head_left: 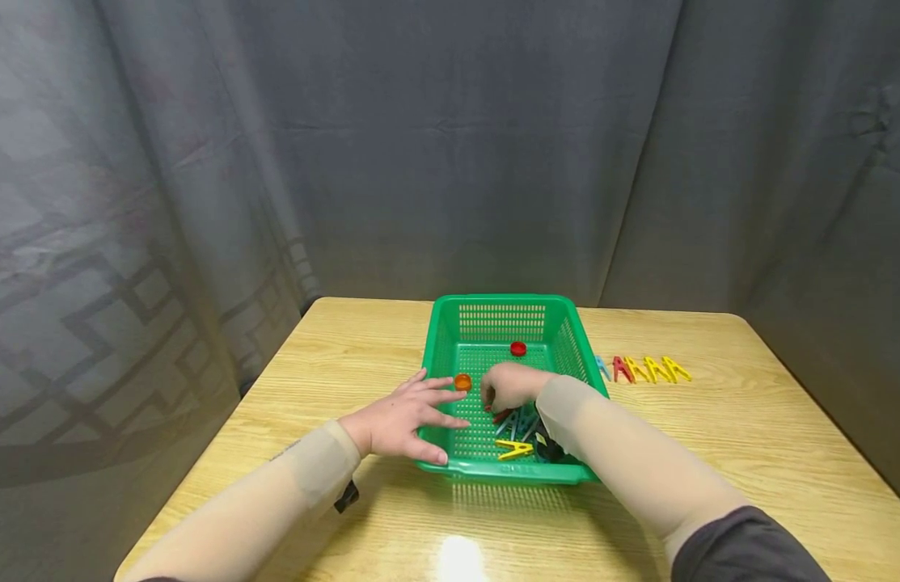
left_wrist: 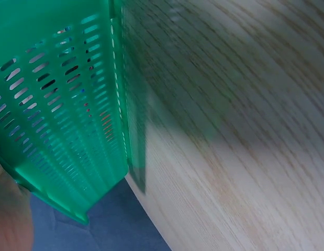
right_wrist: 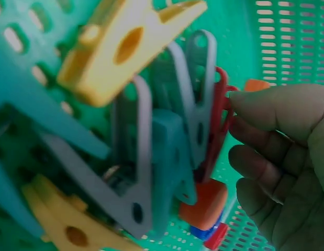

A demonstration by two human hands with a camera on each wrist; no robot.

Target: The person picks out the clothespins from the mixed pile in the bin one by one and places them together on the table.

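A green plastic basket (head_left: 511,469) stands on the table. My left hand (head_left: 413,416) lies with fingers spread over its left rim, holding nothing. My right hand (head_left: 511,386) reaches inside the basket. In the right wrist view its curled fingers (right_wrist: 256,162) and thumb are at the end of a red clothespin (right_wrist: 219,112) and pinch it. Beside that clothespin lies a pile of grey-blue clothespins (right_wrist: 201,94), with yellow clothespins (head_left: 515,449) nearer the front. An orange cap (head_left: 462,382) and a red cap (head_left: 518,348) lie on the basket floor.
Right of the basket, a row of clothespins lies on the wooden table (head_left: 741,420): a blue one (head_left: 603,368), a red one (head_left: 623,369) and several yellow ones (head_left: 656,369). Grey curtains (head_left: 450,162) hang behind the table and at both sides.
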